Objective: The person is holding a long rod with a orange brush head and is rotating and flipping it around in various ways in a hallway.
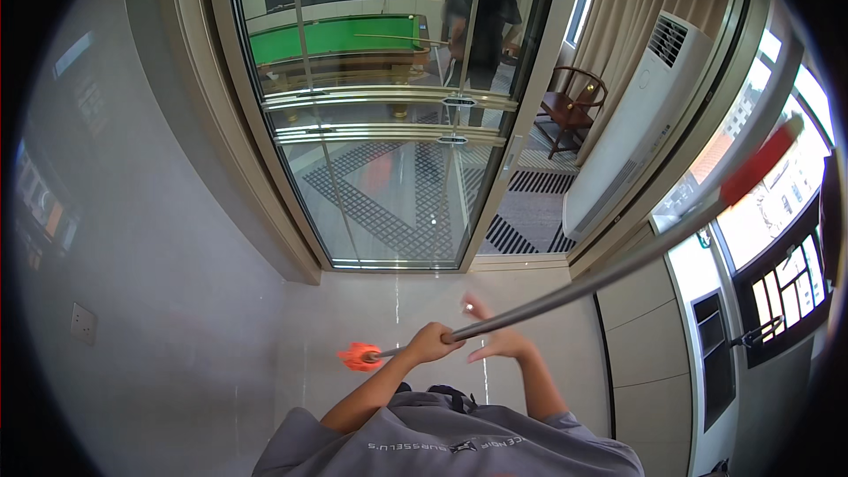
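Note:
A long grey-metal pole (599, 283) slants across the view from lower left to upper right. My left hand (429, 344) is closed around it, low on the shaft. An orange mop head (360, 357) is at its lower end, over the tiled floor; whether it touches the tiles I cannot tell. Red covers the upper end, a grip (758, 169) that reaches toward the windows. Just right of my left hand, my right hand (507, 343) is blurred, its fingers spread beside the pole and partly behind it. Something small and bright shows at its fingers.
Ahead stands a glass sliding door (391, 199), with an open gap to its right. Beyond are a billiard table (318, 40), a person (483, 20) with a cue, a wooden chair (573, 106) and a floor-standing air conditioner (633, 132). A wall (179, 245) rises left, cabinets (646, 338) right.

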The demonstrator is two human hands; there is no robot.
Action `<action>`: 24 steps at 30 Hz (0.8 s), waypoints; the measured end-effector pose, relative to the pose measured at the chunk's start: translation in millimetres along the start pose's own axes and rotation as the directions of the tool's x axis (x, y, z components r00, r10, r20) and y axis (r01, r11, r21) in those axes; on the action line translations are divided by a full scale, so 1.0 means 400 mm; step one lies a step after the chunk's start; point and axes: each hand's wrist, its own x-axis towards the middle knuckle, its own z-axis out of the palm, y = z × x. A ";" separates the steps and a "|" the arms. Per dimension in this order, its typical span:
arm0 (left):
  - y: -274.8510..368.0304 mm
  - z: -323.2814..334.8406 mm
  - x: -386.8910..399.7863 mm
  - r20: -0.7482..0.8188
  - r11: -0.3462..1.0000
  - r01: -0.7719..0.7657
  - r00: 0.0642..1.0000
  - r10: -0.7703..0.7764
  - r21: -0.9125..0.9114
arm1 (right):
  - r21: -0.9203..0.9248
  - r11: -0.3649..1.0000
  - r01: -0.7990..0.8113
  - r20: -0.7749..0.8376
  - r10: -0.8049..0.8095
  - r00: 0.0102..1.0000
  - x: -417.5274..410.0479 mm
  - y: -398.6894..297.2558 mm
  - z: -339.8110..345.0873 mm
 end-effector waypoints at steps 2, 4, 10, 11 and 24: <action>0.041 -0.021 0.007 -0.023 0.991 -0.043 0.999 0.040 -0.129 | -0.151 0.983 -0.107 0.143 0.129 0.981 0.003 0.119 0.073; 0.102 -0.067 -0.003 0.026 0.861 -0.010 0.999 0.027 -0.508 | -0.177 0.980 -0.087 0.173 0.118 0.978 0.017 0.159 0.154; 0.298 -0.389 -0.129 -0.454 0.289 -0.658 0.714 0.534 -0.695 | -0.332 0.904 -0.267 0.040 0.297 0.954 0.027 0.261 0.206; 0.311 -0.451 -0.178 -0.557 0.202 -0.718 0.659 0.506 -0.666 | -0.385 0.881 -0.274 0.064 0.322 0.945 -0.011 0.311 0.199; 0.137 -0.450 -0.232 -0.554 0.651 -0.408 0.832 -0.024 -0.640 | -0.308 0.767 -0.563 -0.367 0.450 0.814 -0.117 0.312 0.063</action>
